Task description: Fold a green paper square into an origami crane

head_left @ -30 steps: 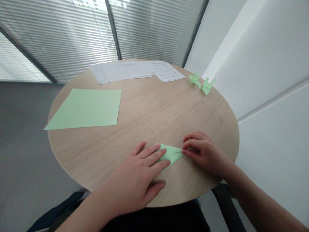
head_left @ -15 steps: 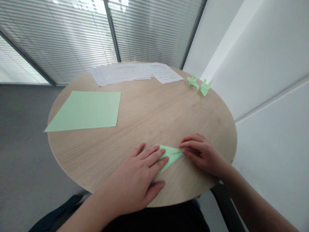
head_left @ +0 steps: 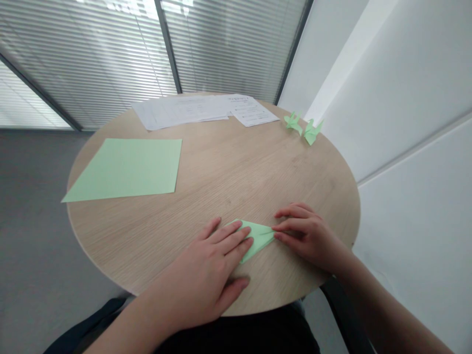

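A folded piece of light green paper (head_left: 259, 238) lies near the table's front edge, its narrow tip toward the right. My left hand (head_left: 217, 263) rests flat over its wide left end, fingers spread and thumb on the tabletop, hiding part of the paper. At the pointed end, my right hand (head_left: 308, 233) pinches the tip between thumb and forefinger, with the other fingers loosely curled. A crease line runs along the paper toward that tip.
The round wooden table (head_left: 221, 172) carries a stack of green sheets (head_left: 129, 167) at left, overhanging the edge slightly. White printed papers (head_left: 195, 109) lie at the back. Two small green folded paper figures, one (head_left: 293, 123) beside another (head_left: 312, 132), stand at back right, near the white wall (head_left: 416, 98).
My right thumb and forefinger have closed in on the paper's tip. My left hand stays pressed on the wide end. The whole view has shifted slightly.
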`<action>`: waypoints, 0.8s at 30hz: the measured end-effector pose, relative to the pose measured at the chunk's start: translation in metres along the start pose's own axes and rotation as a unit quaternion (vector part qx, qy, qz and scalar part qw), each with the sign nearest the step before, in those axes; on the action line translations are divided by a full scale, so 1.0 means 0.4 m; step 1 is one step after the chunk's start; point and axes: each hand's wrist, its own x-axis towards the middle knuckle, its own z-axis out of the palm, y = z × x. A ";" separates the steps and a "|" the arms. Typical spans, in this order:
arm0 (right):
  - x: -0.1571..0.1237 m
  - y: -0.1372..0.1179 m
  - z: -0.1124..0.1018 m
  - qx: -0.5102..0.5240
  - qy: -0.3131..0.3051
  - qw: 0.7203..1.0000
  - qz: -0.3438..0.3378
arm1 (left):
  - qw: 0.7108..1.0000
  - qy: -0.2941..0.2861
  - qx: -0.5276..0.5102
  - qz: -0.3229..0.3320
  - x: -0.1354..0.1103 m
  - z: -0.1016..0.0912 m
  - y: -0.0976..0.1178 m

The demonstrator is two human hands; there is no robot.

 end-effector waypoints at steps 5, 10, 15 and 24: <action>0.005 -0.014 0.002 0.023 0.005 0.999 0.034 | 1.000 -0.013 0.006 -0.001 0.002 -0.004 0.002; 0.003 -0.024 0.013 0.017 0.023 0.998 0.052 | 1.000 0.002 -0.001 -0.004 0.001 -0.002 0.003; 0.002 -0.025 0.015 0.008 0.029 0.998 0.046 | 1.000 0.004 -0.006 -0.004 0.001 -0.002 0.002; -0.003 -0.007 0.007 0.006 0.015 1.000 0.011 | 1.000 0.000 0.005 -0.005 0.003 0.000 0.001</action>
